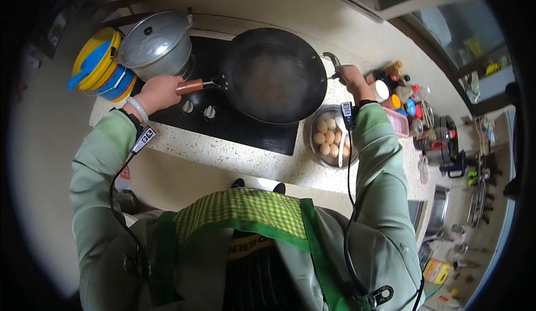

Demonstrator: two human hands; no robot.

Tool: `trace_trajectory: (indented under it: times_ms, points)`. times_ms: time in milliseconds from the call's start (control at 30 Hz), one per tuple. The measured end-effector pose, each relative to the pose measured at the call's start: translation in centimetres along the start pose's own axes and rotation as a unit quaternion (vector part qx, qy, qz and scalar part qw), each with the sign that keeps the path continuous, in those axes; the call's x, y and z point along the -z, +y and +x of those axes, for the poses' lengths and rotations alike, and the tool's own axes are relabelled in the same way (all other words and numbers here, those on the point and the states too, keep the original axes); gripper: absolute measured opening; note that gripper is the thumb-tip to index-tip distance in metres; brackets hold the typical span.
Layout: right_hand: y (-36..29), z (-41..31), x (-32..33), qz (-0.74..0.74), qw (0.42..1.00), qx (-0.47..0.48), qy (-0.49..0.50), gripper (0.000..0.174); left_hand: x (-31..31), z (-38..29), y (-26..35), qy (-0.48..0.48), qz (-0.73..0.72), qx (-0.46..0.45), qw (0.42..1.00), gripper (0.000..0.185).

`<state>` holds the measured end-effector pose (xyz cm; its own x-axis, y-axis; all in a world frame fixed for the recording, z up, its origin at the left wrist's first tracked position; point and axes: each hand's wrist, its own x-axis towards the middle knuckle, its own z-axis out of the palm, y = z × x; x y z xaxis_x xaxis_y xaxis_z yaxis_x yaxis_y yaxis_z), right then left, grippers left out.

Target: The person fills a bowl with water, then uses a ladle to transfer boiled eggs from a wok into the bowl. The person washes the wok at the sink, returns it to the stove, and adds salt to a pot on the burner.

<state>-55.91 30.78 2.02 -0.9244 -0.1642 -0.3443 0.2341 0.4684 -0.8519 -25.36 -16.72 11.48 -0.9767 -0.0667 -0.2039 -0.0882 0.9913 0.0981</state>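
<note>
A large black wok (274, 76) is over the right part of the black cooktop (255, 133), with haze blurring its inside. Its brown wooden handle (189, 86) is in the grip of my left hand (158, 94). On the opposite side, my right hand (351, 79) closes around the small loop handle (331, 59). Just below my right wrist sits a metal bowl (315, 147) of brown eggs (330, 137), with a white spoon (341, 145) laid across them. What the wok contains is unclear.
A lidded aluminium pot (157, 43) stands at the cooktop's left, beside stacked yellow and blue buckets (102, 70). Bottles and jars (404, 93) crowd the right counter near a pink plastic tray (395, 122). Two knobs (209, 112) face me. A sink (438, 206) lies farther right.
</note>
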Motion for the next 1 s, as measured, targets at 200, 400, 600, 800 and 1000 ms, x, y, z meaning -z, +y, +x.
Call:
trace_trajectory:
  times_ms: [200, 400, 600, 800, 1000]
  points:
    - [2.5, -8.9, 5.4, 0.044, 0.993, -0.006, 0.111, 0.02, 3.8, 0.9, 3.3, -0.013, 0.028, -0.084, 0.996, 0.026]
    - [8.2, -20.3, 13.4, -0.081, 0.975, -0.078, 0.194, 0.014, 5.6, 2.5, 11.8, 0.016, 0.08, -0.207, 0.975, 0.022]
    - [15.7, -36.7, 20.1, 0.048, 0.942, -0.082, 0.322, 0.028, 5.1, -1.1, 24.3, 0.0, 0.054, -0.311, 0.949, 0.019]
    - [28.1, -51.0, 30.5, 0.037, 0.897, -0.173, 0.405, 0.037, -0.8, -1.3, 42.2, -0.046, 0.076, -0.397, 0.914, 0.019]
    - [41.1, -63.6, 40.1, 0.069, 0.851, -0.191, 0.485, 0.026, -9.1, -1.4, 61.4, -0.052, 0.07, -0.501, 0.861, 0.018]
